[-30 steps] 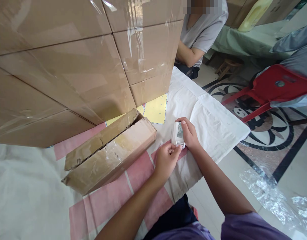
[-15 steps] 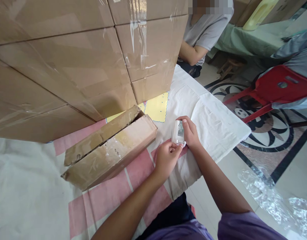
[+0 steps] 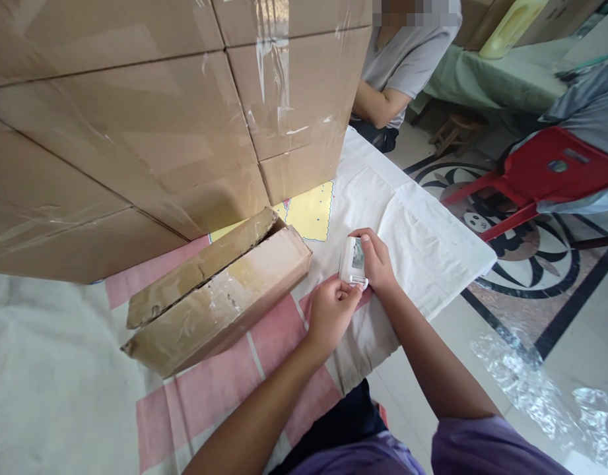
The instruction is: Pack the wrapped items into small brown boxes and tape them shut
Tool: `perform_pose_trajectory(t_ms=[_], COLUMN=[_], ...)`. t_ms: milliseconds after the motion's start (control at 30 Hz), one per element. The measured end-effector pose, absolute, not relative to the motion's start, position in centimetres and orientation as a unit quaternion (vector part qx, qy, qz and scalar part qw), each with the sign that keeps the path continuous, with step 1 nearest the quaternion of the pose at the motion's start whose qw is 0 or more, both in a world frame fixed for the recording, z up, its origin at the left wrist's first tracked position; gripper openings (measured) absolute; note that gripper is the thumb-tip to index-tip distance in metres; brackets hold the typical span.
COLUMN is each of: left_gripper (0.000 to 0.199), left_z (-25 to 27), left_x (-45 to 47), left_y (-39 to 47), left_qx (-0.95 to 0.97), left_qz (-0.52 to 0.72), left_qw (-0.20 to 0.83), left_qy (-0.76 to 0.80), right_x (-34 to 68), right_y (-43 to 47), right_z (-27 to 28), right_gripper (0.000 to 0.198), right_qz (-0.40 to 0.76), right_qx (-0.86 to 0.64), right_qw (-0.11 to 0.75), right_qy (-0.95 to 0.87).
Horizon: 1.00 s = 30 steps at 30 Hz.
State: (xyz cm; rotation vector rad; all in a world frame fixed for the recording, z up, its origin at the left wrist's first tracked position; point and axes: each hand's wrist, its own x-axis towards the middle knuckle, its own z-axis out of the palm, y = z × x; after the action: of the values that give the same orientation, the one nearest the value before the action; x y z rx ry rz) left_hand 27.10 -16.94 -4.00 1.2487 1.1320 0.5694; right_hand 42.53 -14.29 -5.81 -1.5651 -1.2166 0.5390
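A small white handheld device with a grey display (image 3: pixel 354 261) is held between my two hands, just above the cloth-covered table. My right hand (image 3: pixel 378 261) wraps around its right side, the thumb lying along the edge of the display. At the lower end of the device, the fingers of my left hand (image 3: pixel 332 312) are pinched together by a small white part. Whether that part is separate or belongs to the device I cannot tell. Left of my hands lies a worn long cardboard box (image 3: pixel 224 303) with a gap along its top.
Taped cardboard cartons (image 3: pixel 155 125) form a tall wall at the back left. A yellow patterned sheet (image 3: pixel 311 211) shows below them. The table's edge (image 3: pixel 449 300) runs along my right. Beyond it are a seated person (image 3: pixel 400 72), a red chair (image 3: pixel 564 168) and clear plastic film (image 3: pixel 521 376) on the floor.
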Motion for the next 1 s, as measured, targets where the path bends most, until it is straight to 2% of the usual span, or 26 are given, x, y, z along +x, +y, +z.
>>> perform_pose_trajectory(t_ms=[833,1000], left_gripper=[0.032,0.027], left_z=[-4.5,-3.4], left_x=[26.5,25.6], left_y=[-16.6,-15.9], left_qx=[0.529,0.507], left_qz=[0.258,0.238], left_qw=[0.678,0.726], left_qy=[0.441,0.399], right_x=[42.5,42.5], right_y=[-14.4,-14.4], right_z=[-6.0,-6.0], right_gripper=[0.045,0.047], right_qz=[0.221,0.225], right_qx=[-0.656,-0.656], right_qw=[0.514,0.516], right_qy=[-0.506,-0.502])
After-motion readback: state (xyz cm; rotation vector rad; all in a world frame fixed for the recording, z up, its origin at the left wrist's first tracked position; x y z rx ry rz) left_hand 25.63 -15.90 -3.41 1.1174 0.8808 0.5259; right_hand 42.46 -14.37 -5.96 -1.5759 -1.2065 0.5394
